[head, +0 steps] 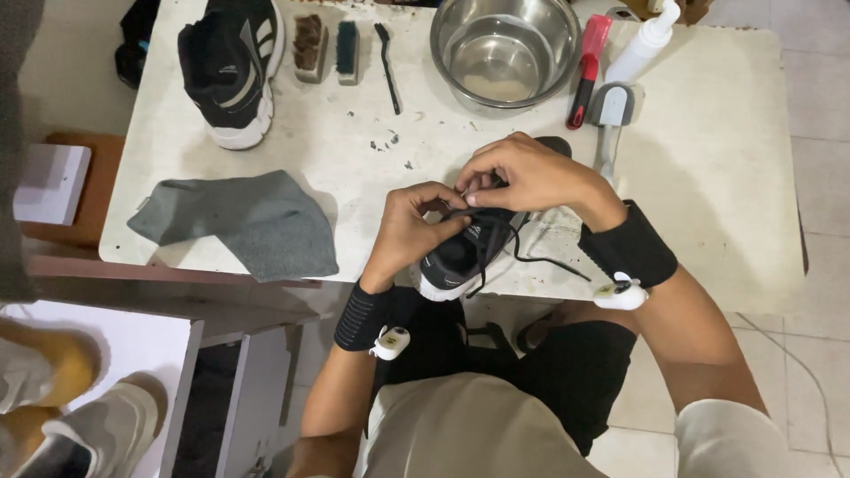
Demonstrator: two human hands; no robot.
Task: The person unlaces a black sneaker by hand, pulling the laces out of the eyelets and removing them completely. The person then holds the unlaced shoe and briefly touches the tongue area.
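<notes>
Our hands, left [409, 232] and right [522, 175], pinch the black lace [522, 252] above the shoe [460, 257] at the tabletop [708, 159] edge, cloth [243, 221] nearby.

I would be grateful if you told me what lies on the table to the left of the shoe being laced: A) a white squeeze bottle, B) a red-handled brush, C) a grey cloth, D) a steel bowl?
C: the crumpled grey cloth lies at the table's near left edge, left of the black shoe that the left hand and right hand hold by its lace.
</notes>
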